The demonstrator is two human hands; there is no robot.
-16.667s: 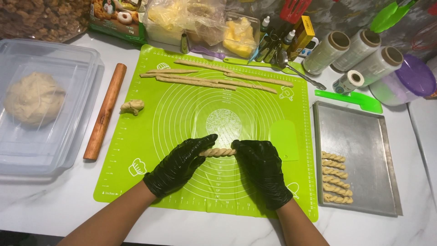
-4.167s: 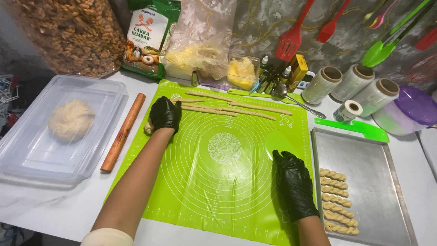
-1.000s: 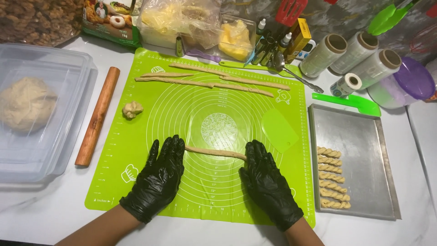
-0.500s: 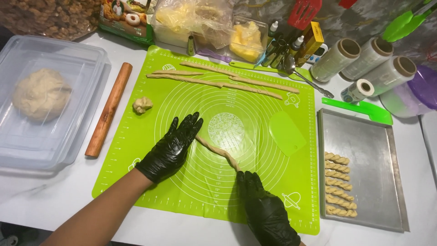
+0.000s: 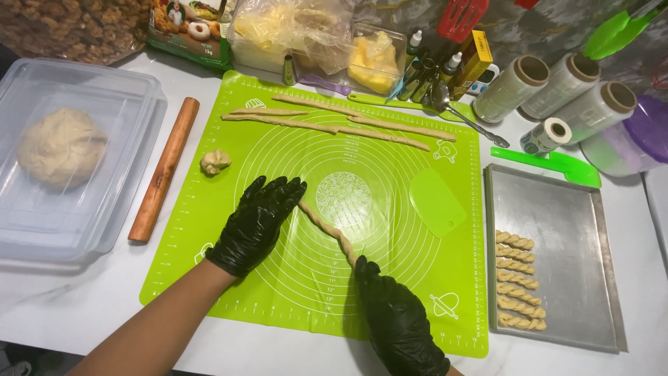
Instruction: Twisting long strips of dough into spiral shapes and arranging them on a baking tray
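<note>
Where the green silicone mat (image 5: 390, 292) covers the white counter (image 5: 83, 306), 1 twisted dough rope (image 5: 328, 232) lies diagonally near mat centre, running upper-left to lower-right. Left hand (image 5: 256, 224), black glove, flat & fingers spread, fingertips pressing rope's upper end; nothing gripped. Right hand (image 5: 398, 322), black glove, flat on rope's lower end, palm down, not closed round it; wrist cut off by bottom edge.

Counts: 3 long dough strips (image 5: 334, 124) along mat's top, approx, since ends overlap & are hard to separate. 1 small dough lump (image 5: 216, 161) at mat's left. 1 green scraper (image 5: 437, 202) on mat, right of centre. 1 wooden rolling pin (image 5: 163, 169) just off mat's left edge. 1 clear plastic tub (image 5: 132, 139) w/ 1 dough ball (image 5: 61, 146) inside. 1 metal tray (image 5: 557, 209) right of mat holding 6 twisted pieces (image 5: 518, 280) in a column. 3 large rolls (image 5: 557, 87) + 1 small tape roll (image 5: 546, 136) behind tray.

Hidden: bags & bottles at top edge cropped, contents unclear. Purple lid (image 5: 643, 136) partly out of shot.
</note>
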